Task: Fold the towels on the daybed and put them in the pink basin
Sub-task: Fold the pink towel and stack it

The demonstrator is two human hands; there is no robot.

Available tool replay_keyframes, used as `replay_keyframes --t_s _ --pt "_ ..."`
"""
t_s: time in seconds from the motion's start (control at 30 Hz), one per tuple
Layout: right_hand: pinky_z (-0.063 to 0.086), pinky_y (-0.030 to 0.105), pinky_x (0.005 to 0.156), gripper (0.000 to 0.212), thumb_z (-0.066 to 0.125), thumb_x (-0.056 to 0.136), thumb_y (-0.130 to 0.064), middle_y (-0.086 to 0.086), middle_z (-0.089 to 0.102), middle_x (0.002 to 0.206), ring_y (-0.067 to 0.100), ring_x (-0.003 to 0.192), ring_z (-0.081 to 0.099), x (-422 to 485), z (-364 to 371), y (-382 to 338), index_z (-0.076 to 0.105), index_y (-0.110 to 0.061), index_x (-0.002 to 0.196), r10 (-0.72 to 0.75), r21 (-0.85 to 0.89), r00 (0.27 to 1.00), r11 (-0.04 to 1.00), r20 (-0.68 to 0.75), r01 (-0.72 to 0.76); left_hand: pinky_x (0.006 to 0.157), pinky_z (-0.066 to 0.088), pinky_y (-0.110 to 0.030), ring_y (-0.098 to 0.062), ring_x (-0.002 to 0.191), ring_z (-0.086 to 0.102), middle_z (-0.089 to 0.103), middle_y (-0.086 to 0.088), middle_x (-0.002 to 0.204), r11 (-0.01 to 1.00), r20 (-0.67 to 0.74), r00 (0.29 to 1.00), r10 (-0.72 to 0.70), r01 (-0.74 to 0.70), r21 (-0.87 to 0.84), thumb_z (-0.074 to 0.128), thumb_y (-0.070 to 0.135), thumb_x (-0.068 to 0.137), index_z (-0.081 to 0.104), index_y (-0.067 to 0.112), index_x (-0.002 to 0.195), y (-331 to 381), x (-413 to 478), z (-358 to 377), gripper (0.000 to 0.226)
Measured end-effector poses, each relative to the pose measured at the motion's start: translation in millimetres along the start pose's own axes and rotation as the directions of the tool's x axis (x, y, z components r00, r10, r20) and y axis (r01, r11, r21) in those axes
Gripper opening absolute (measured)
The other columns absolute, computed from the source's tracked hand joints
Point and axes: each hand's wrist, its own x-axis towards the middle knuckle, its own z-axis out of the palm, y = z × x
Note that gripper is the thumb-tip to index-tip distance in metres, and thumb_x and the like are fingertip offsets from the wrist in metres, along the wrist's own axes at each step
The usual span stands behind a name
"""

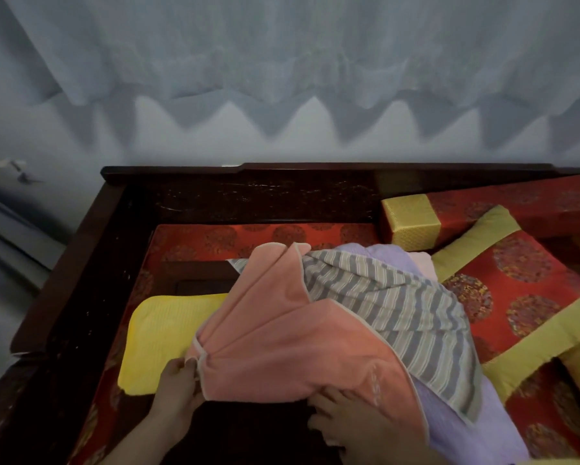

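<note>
A salmon towel [282,344] with pale piping lies in fan-like creases on top of the pile, its near left corner pinched by the left hand [178,387]. Beneath it lie a grey-and-cream striped towel [399,310] and a lilac towel [449,431]. A yellow towel [161,337] lies flat at the left. All are on the daybed [248,196].

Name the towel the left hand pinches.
The salmon towel, pinched at its bunched corner by the left hand. It lies atop the striped towel and lilac towel; the yellow towel lies flat.

Left hand [178,387]: pinches the pink towel's [282,333] corner.
Right hand [342,419]: partly under its lower edge.
Underneath: striped towel [392,307].
</note>
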Motion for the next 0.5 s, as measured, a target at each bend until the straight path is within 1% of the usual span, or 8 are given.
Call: replay_keyframes --t_s 0.07,0.13,0.17,0.23,0.3,0.4,0.47,0.5 --pt "0.057 0.029 0.073 0.027 0.041 0.069 -0.05 -0.019 0.045 0.103 -0.004 0.087 0.063 2 0 4 0.064 -0.046 0.083 0.104 -0.115 0.991 0.987 -0.083 -0.113 0.061 0.048 -0.036 -0.031 0.082 0.055 0.056 -0.019 0.104 1.0 -0.003 1.0 -0.016 0.016 -0.005 0.038 0.015 0.101 0.042 -0.003 0.129 -4 -8 -8 0.034" --pt "0.053 0.049 0.082 0.023 0.042 0.069 -0.047 -0.021 0.056 0.095 -0.002 0.09 0.057 3 9 18 0.062 -0.041 0.079 0.024 -0.152 0.986 0.987 -0.162 -0.049 0.061 0.046 -0.036 -0.032 0.075 0.055 0.057 -0.018 0.094 0.999 0.023 0.999 -0.042 0.042 0.009 0.044 0.014 0.099 0.047 -0.002 0.119 -11 -19 -20 0.026" --pt "0.049 0.044 0.09 0.023 0.042 0.071 -0.046 -0.024 0.059 0.09 -0.004 0.091 0.051 2 11 24 0.063 -0.04 0.077 -0.04 -0.209 0.975 0.978 -0.218 -0.007 0.061 0.047 -0.036 -0.032 0.072 0.058 0.059 -0.018 0.087 0.995 0.105 0.991 -0.08 0.073 0.069 0.051 0.016 0.096 0.049 -0.002 0.112 -14 -24 -27 0.025" --pt "0.049 0.023 0.086 0.019 0.047 0.074 -0.042 -0.026 0.061 0.086 -0.007 0.092 0.046 0 -1 30 0.065 -0.037 0.072 -0.029 -0.064 0.962 0.998 -0.271 0.013 0.063 0.052 -0.035 -0.031 0.067 0.065 0.066 -0.019 0.08 0.922 0.309 0.92 -0.24 0.117 0.37 0.069 0.029 0.077 0.056 -0.005 0.101 -18 -25 -37 0.044" --pt "0.045 0.02 0.084 0.005 0.062 0.071 -0.027 -0.018 0.066 0.084 -0.006 0.089 0.055 -2 -21 29 0.064 -0.03 0.068 0.028 0.251 0.95 0.966 -0.311 0.054 0.066 0.054 -0.033 -0.028 0.071 0.068 0.071 -0.018 0.086 0.809 0.301 0.912 -0.278 0.053 0.586 0.073 0.035 0.06 0.059 0.002 0.099 -14 -9 -38 0.053" --pt "0.041 0.022 0.058 0.015 0.07 0.072 -0.03 -0.014 0.057 0.061 0.0 0.058 0.05 -1 -45 38 0.058 -0.027 0.064 0.257 0.609 0.905 0.793 -0.34 0.004 0.07 0.049 -0.032 -0.024 0.08 0.062 0.067 -0.007 0.088 0.711 0.156 0.984 0.088 -0.171 0.682 0.063 0.034 0.072 0.06 0.014 0.085 12 26 -15 0.025" --pt "0.033 0.022 0.053 0.024 0.072 0.071 -0.036 -0.013 0.046 0.054 0.0 0.054 0.038 1 -59 45 0.052 -0.031 0.058 0.348 0.728 0.868 0.685 -0.355 0.023 0.073 0.04 -0.032 -0.029 0.091 0.059 0.061 -0.004 0.089 0.694 0.097 0.935 0.34 -0.319 0.646 0.058 0.019 0.084 0.058 0.013 0.085 38 42 10 0.006" --pt "0.031 0.022 0.053 0.028 0.075 0.07 -0.037 -0.011 0.043 0.054 0.002 0.054 0.037 3 -66 47 0.051 -0.031 0.056 0.37 0.757 0.85 0.652 -0.375 0.05 0.074 0.039 -0.033 -0.033 0.096 0.058 0.062 -0.009 0.093 0.686 0.078 0.913 0.4 -0.355 0.635 0.056 0.013 0.086 0.06 0.009 0.09 48 51 23 0.007"
